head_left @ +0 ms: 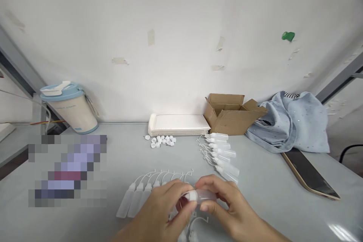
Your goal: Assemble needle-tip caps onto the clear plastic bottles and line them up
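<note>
Both my hands meet low in the middle of the view over a grey table [269, 181]. My right hand [229, 208] grips the body of a small translucent squeeze bottle [205, 195]. My left hand [163, 211] pinches the white cap end [192, 196] of that same bottle. Just left of my hands lies a row of several similar bottles [136, 198] with thin curved tips. A second row of bottles [222, 155] lies beyond my right hand. A scatter of small white caps [161, 141] sits further back.
A stack of white flat packs [178, 124] and an open cardboard box [229, 115] stand against the wall. A blue-lidded cup [70, 107] is at the back left, a blue cloth [292, 121] and a dark tablet [309, 174] at the right. A blurred patch [68, 170] covers the left.
</note>
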Tool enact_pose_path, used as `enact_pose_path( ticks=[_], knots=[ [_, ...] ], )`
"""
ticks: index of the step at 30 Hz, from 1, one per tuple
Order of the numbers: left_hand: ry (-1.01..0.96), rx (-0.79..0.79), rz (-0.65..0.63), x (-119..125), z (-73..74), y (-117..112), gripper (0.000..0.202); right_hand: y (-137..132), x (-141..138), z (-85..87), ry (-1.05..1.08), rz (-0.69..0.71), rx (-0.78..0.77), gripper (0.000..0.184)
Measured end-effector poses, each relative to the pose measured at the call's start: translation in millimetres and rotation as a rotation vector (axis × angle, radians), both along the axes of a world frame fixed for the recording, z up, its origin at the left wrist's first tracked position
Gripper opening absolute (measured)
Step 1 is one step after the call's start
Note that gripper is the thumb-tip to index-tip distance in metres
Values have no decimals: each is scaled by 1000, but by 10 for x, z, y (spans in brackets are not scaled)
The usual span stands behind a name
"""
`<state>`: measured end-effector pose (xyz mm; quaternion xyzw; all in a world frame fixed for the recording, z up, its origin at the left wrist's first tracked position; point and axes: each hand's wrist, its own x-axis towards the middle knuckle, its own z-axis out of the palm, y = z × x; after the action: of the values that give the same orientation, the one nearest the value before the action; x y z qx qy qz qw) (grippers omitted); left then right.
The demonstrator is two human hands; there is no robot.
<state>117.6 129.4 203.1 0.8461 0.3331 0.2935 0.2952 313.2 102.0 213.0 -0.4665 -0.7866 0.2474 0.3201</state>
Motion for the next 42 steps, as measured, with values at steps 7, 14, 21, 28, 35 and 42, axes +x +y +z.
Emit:
enact_pose_path(
  ticks=[7,14,21,28,35,42],
  knots=[
    [-23,-506,29,37,147,3,33,6,-9,-170,-28,124,428,20],
    [49,-184,31,8,48,-39,33,-44,2,-68,22,56,80,13],
    [51,31,-55,-6,-3,-49,28,9,12,41,432,151,-530,21],
    [-11,-469,80,35,179,-27,38,-31,24,-65,2,41,101,16],
    [-145,-698,132,54,160,-21,42,46,48,-157,-102,84,420,25],
    [-68,-415,52,30,86,-71,35,13,39,21,110,116,-74,32]
  ],
)
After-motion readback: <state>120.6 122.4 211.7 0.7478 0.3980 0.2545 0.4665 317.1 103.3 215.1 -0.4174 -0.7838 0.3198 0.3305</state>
